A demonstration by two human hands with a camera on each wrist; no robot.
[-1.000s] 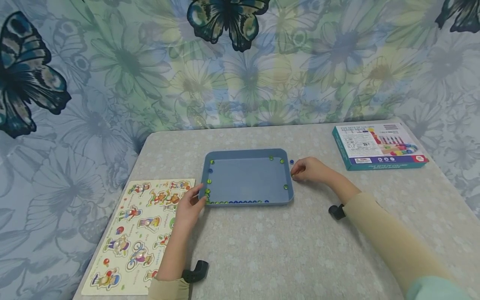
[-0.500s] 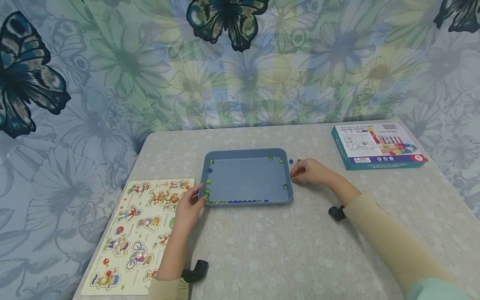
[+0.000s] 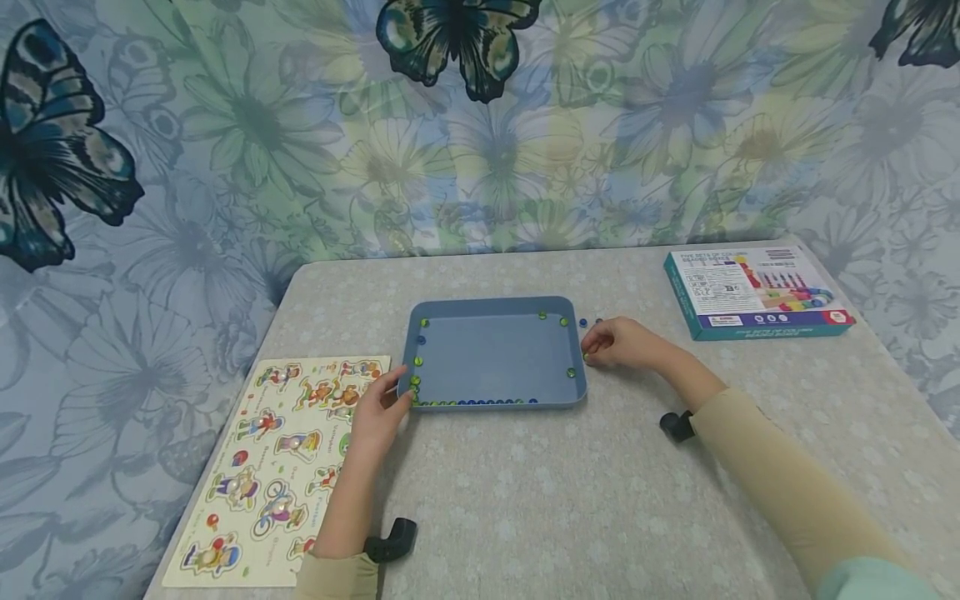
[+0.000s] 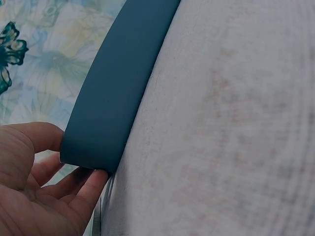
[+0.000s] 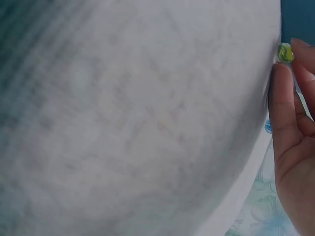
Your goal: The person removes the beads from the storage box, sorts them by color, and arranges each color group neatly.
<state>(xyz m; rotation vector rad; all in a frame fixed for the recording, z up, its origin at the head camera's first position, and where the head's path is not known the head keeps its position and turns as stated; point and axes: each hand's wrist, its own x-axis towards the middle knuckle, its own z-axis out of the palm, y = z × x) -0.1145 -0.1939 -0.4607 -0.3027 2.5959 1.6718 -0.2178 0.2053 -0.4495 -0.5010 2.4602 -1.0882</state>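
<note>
A blue-grey tray (image 3: 495, 358) lies on the table, with green and blue glass marbles (image 3: 495, 403) inside. Most line its near wall, and others sit along the left side and at the right end. My left hand (image 3: 378, 417) holds the tray's left end; in the left wrist view the thumb and fingers go round its corner. Beside the tray's right wall, my right hand (image 3: 622, 342) pinches a yellow-green marble (image 5: 286, 53) between thumb and finger, low by the table. One blue marble (image 3: 583, 322) lies outside the tray, just beyond that hand; another blue marble (image 3: 598, 322) is partly hidden behind it.
A cream picture puzzle board (image 3: 262, 467) lies to the left, partly under my left forearm. At the back right is a flat toy box (image 3: 757, 292). A floral, butterfly-printed cloth (image 3: 495, 167) hangs behind the table.
A second blue marble has come into view behind my right hand, which has shifted very slightly. My left hand and the tray stay in place.
</note>
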